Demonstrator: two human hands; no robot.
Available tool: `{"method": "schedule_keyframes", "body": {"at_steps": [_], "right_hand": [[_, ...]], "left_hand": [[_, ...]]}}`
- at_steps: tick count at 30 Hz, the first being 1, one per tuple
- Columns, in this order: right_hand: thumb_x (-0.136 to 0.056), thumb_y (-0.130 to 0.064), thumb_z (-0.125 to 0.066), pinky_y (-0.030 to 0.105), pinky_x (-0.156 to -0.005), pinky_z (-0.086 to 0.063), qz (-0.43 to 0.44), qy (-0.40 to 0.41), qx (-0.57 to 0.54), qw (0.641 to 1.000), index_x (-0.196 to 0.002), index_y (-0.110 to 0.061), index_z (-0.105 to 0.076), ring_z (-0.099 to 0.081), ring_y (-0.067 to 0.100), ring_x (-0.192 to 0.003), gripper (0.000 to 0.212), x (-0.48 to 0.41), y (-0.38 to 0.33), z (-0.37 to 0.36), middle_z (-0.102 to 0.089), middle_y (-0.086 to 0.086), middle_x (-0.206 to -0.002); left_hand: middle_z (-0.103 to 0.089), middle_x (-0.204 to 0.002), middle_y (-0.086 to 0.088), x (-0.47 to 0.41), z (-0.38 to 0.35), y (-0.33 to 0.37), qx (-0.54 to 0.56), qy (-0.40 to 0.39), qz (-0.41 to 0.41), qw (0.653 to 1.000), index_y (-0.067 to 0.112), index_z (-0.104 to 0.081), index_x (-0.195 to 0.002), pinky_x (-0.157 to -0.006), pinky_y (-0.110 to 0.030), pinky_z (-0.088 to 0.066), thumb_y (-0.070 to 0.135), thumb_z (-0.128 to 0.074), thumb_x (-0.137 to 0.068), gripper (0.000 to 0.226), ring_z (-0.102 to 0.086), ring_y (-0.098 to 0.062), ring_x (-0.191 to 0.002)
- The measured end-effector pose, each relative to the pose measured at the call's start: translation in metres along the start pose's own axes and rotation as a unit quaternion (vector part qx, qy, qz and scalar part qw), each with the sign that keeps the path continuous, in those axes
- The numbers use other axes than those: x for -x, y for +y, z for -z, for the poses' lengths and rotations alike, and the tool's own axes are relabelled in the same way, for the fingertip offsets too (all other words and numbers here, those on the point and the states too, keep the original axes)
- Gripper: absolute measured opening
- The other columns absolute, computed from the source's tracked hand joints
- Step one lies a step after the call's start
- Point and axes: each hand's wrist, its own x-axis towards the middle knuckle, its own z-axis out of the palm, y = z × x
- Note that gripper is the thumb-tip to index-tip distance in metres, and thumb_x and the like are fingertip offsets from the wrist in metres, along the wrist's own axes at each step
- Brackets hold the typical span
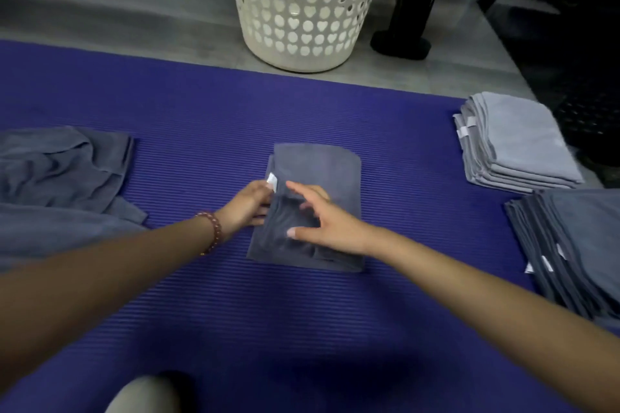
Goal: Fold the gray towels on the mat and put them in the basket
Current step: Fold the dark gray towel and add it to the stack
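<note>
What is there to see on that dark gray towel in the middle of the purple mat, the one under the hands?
The dark gray towel is soft, matte cloth, folded into a narrow rectangle that lies flat on the ribbed purple mat. A small white tag sticks out at its left edge. Its near half is rumpled, with a loose fold. The left hand grips that left edge beside the tag; the right hand rests on top, fingers spread.
</note>
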Motion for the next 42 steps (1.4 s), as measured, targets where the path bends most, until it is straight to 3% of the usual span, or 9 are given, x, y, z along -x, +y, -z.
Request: {"method": "schedule_keyframes", "body": {"at_steps": [2, 5, 10, 16, 19, 25, 30, 37, 42], "right_hand": [[-0.087, -0.040, -0.063, 0.034, -0.115, -0.021, -0.009, 0.050, 0.164, 0.985, -0.150, -0.019, -0.016, -0.022, 0.018, -0.140, 0.081, -0.004, 0.026, -0.005, -0.019, 0.003, -0.153], [-0.080, -0.067, -0.051, 0.041, -0.117, 0.005, -0.074, 0.036, 0.253, 0.964, -0.151, -0.029, -0.003, 0.010, 0.023, -0.146, 0.094, 0.005, 0.062, -0.011, 0.004, 0.003, -0.159], [-0.060, -0.088, -0.025, 0.044, -0.112, 0.020, -0.073, 0.001, 0.295, 0.953, -0.149, -0.035, 0.011, 0.034, 0.015, -0.137, 0.109, 0.024, 0.081, -0.012, 0.029, -0.003, -0.154], [-0.075, -0.080, -0.025, 0.041, -0.114, 0.019, -0.026, -0.029, 0.320, 0.947, -0.146, -0.041, 0.013, 0.036, 0.013, -0.136, 0.089, 0.035, 0.087, -0.009, 0.034, -0.006, -0.150], [-0.075, -0.079, -0.020, 0.040, -0.115, 0.013, -0.037, -0.029, 0.297, 0.954, -0.147, -0.043, 0.006, 0.030, 0.011, -0.139, 0.084, 0.035, 0.088, -0.012, 0.026, -0.008, -0.154], [-0.086, -0.050, -0.058, 0.038, -0.115, -0.017, -0.092, 0.133, 0.172, 0.972, -0.141, -0.029, -0.036, -0.010, 0.019, -0.141, 0.063, 0.017, 0.081, -0.015, -0.007, 0.003, -0.152], [-0.080, -0.025, -0.073, 0.035, -0.114, -0.019, -0.178, 0.203, 0.021, 0.963, -0.144, -0.035, -0.028, -0.017, 0.030, -0.136, 0.079, -0.005, 0.083, -0.003, -0.009, 0.014, -0.147], [-0.083, -0.021, -0.070, 0.026, -0.104, -0.026, -0.166, 0.127, -0.031, 0.977, -0.149, -0.039, -0.009, -0.035, 0.017, -0.127, 0.093, -0.032, 0.112, 0.042, -0.031, 0.005, -0.143], [-0.083, -0.001, -0.060, 0.028, -0.103, -0.037, -0.130, 0.160, -0.087, 0.975, -0.140, -0.039, -0.032, -0.042, 0.018, -0.130, 0.074, -0.036, 0.131, 0.042, -0.037, -0.002, -0.147]], "left_hand": [[-0.058, -0.085, 0.002, -0.003, -0.004, -0.014, -0.058, 0.018, -0.079, 0.995, 0.027, -0.029, -0.130, -0.062, -0.015, -0.048, 0.014, -0.052, -0.095, 0.044, -0.063, -0.003, -0.075], [-0.055, -0.115, 0.000, -0.011, -0.002, -0.022, -0.155, -0.031, -0.157, 0.975, 0.040, -0.003, -0.141, -0.088, -0.027, -0.050, 0.010, -0.064, -0.087, 0.087, -0.062, -0.011, -0.101], [-0.051, -0.129, -0.006, -0.011, -0.005, -0.025, -0.274, 0.004, -0.225, 0.935, 0.021, -0.052, -0.129, -0.105, -0.029, -0.036, 0.002, -0.060, -0.087, 0.047, -0.046, -0.014, -0.119], [-0.051, -0.121, -0.006, 0.003, 0.021, -0.047, -0.312, 0.050, -0.186, 0.930, 0.023, -0.050, -0.132, -0.101, -0.035, -0.041, 0.012, -0.066, -0.085, 0.051, -0.050, -0.017, -0.106], [-0.038, -0.109, 0.002, 0.004, 0.022, -0.051, -0.343, 0.053, -0.175, 0.921, 0.028, -0.048, -0.134, -0.099, -0.029, -0.039, 0.023, -0.071, -0.082, 0.057, -0.041, -0.007, -0.092], [-0.030, -0.134, -0.014, -0.004, 0.008, -0.042, -0.358, 0.043, -0.128, 0.924, 0.032, -0.038, -0.140, -0.113, -0.037, -0.024, 0.022, -0.074, -0.078, 0.073, -0.028, -0.030, -0.128], [-0.035, -0.130, -0.010, -0.006, 0.002, -0.030, -0.310, -0.012, -0.131, 0.942, 0.031, -0.036, -0.142, -0.108, -0.028, -0.029, 0.019, -0.073, -0.080, 0.074, -0.037, -0.024, -0.125], [-0.036, -0.126, -0.009, -0.009, 0.000, -0.029, -0.257, -0.012, -0.136, 0.957, 0.037, -0.044, -0.134, -0.112, -0.035, -0.030, 0.018, -0.067, -0.085, 0.057, -0.038, -0.020, -0.120], [-0.025, -0.117, -0.005, -0.005, -0.003, -0.035, -0.337, -0.033, -0.124, 0.933, 0.039, -0.027, -0.142, -0.108, -0.031, -0.024, 0.025, -0.057, -0.092, 0.060, -0.029, -0.016, -0.110]]}}
